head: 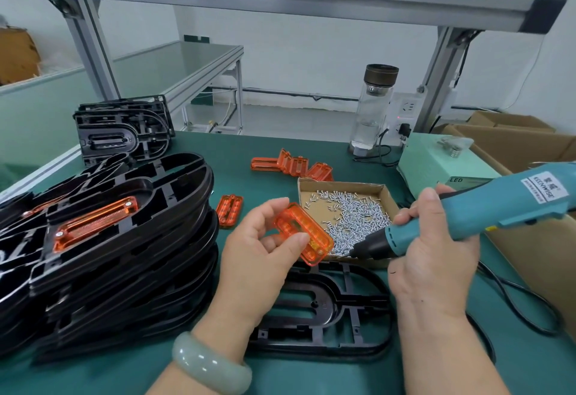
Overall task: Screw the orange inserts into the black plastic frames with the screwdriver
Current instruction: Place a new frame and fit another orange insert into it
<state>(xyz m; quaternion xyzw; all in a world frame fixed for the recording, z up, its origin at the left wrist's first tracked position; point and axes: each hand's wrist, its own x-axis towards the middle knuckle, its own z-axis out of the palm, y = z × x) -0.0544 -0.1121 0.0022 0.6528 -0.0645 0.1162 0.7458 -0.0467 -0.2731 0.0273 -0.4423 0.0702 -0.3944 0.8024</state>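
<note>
Bench surface was a matte green mat (pixel 255 145) under an aluminium-profile rack (pixel 90 48), with a white wall (pixel 311 58) behind. Left hand (pixel 258 257) pinched a translucent, ribbed orange insert (pixel 304 234) above an oval glossy black frame (pixel 335 293) lying flat on the mat. Right hand (pixel 433 257) was clenched round the teal screwdriver (pixel 486 210), tip over a shallow cardboard tray (pixel 339 183) of small silver screws (pixel 358 217). Stack of black frames (pixel 124 238) sat at left.

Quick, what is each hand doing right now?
Left hand: holding an orange insert above the black frame.
Right hand: gripping the screwdriver, tip at the screw box.
</note>
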